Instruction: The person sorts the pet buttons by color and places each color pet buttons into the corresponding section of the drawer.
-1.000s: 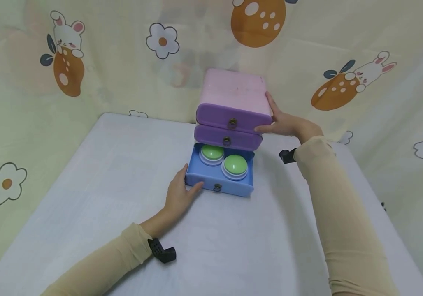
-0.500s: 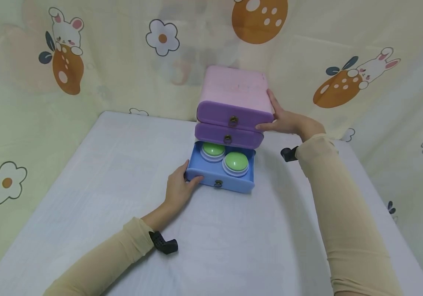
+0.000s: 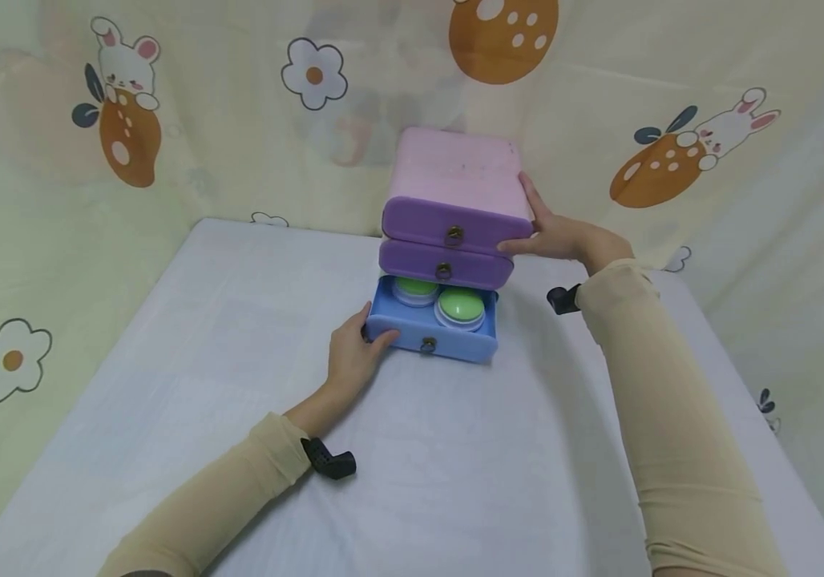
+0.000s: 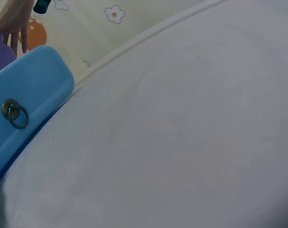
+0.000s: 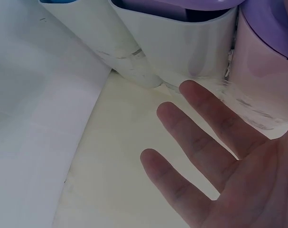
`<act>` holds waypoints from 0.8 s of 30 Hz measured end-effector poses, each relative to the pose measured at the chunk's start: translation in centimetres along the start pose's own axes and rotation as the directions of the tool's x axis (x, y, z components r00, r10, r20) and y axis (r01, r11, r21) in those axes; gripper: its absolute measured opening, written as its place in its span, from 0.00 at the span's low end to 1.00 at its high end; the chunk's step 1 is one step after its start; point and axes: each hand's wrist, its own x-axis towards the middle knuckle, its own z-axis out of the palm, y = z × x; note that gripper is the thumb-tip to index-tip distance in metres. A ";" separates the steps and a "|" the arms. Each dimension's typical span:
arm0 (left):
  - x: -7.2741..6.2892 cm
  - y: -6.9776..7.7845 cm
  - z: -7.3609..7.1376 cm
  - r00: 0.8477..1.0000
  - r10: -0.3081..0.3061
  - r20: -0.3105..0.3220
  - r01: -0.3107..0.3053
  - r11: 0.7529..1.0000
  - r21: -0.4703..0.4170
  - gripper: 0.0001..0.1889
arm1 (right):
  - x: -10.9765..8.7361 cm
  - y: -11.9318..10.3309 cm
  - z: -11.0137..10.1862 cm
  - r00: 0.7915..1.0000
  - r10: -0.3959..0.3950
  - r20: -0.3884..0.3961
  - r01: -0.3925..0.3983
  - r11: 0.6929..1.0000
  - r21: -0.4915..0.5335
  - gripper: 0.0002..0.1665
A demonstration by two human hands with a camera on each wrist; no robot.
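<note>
A small drawer cabinet with a pink top (image 3: 458, 168) has two purple drawer fronts (image 3: 458, 220) above a blue drawer (image 3: 455, 343). The blue drawer stands part way out and holds two round green-topped buttons (image 3: 462, 305) on white bases, the rear one partly under the drawer above. My left hand (image 3: 351, 358) holds the left end of the blue front, thumb on its face and fingers round the side. My right hand (image 3: 563, 239) rests against the cabinet's upper right side, thumb on the purple front; three straight fingers (image 5: 196, 137) spread away from it in the right wrist view.
The cabinet stands at the back of a white-covered table (image 3: 253, 320). Close behind hangs a pale curtain (image 3: 239, 144) printed with rabbits and flowers. A ring pull (image 4: 15, 114) hangs on the blue front.
The blue drawer has slid back into the cabinet a little, with my left hand moving along with it. More of the rear green button is covered. My right hand stays in place on the cabinet.
</note>
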 end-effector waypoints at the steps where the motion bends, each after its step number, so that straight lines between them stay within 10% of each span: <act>1: 0.2 0.0 0.1 1.000 0.002 -0.006 -0.002 1.000 -0.002 0.39 | 0.0 0.0 0.0 1.000 -0.003 0.002 0.003 1.000 0.005 0.71; 24: 3.1 -0.3 1.7 0.997 -0.040 -0.062 0.043 0.998 0.034 0.42 | -1.9 -1.9 0.3 1.000 -0.004 -0.001 0.004 1.000 0.030 0.72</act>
